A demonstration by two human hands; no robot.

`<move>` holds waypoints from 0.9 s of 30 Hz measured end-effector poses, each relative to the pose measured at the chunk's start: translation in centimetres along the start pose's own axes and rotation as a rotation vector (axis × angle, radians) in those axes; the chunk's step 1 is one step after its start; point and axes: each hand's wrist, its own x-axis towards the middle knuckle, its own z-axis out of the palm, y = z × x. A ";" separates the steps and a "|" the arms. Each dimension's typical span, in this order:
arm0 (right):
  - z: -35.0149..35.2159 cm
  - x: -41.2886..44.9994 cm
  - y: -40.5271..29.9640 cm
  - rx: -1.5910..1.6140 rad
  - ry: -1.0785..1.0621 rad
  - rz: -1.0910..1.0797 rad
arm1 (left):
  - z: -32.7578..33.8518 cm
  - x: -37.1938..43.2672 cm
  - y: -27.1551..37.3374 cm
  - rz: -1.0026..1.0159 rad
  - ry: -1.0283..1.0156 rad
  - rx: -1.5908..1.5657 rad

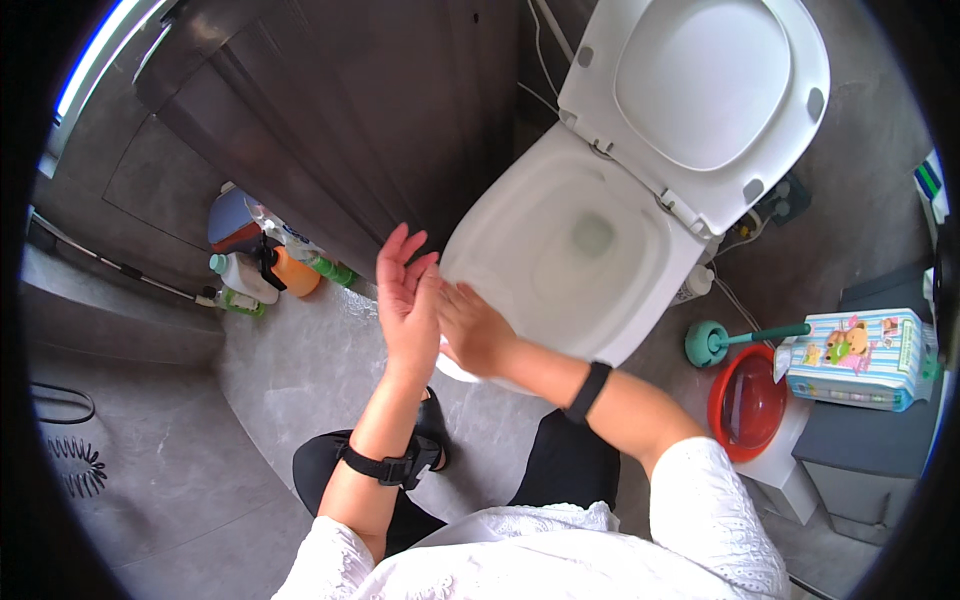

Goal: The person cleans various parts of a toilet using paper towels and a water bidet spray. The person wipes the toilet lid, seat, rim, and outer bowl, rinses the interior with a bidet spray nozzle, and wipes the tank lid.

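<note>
My left hand (409, 296) is raised at the front left of the white toilet bowl (480, 217), palm up, fingers apart and holding nothing. Close beside it, my right hand (478, 330) is turned back upward over the bowl's front rim, its fingertips near the left palm. Motion blurs it, and its underside is hidden. A bright white edge shows below the right hand; whether it is rim or a held sheet I cannot tell. Lid (705, 75) and seat (810, 67) are both raised. Some water (592, 234) lies in the bowl.
A large dark ribbed panel (360, 112) stands left of the toilet. Cleaning bottles, including an orange spray bottle (296, 271), line the left wall. Rightward are a green toilet brush (706, 343), a red basin (716, 420) and a wipes pack (855, 352) on a grey cabinet (859, 442).
</note>
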 end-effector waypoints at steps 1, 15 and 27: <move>-0.7 2.7 1.2 0.229 -0.106 0.116 | 0.2 0.4 -0.3 0.015 -0.012 -0.020; -7.1 10.4 25.2 -0.471 -0.051 0.886 | 0.9 5.5 -2.9 0.000 -0.153 -0.033; -7.4 5.9 14.4 0.033 0.327 0.508 | 4.8 1.7 -1.9 0.025 -0.253 0.011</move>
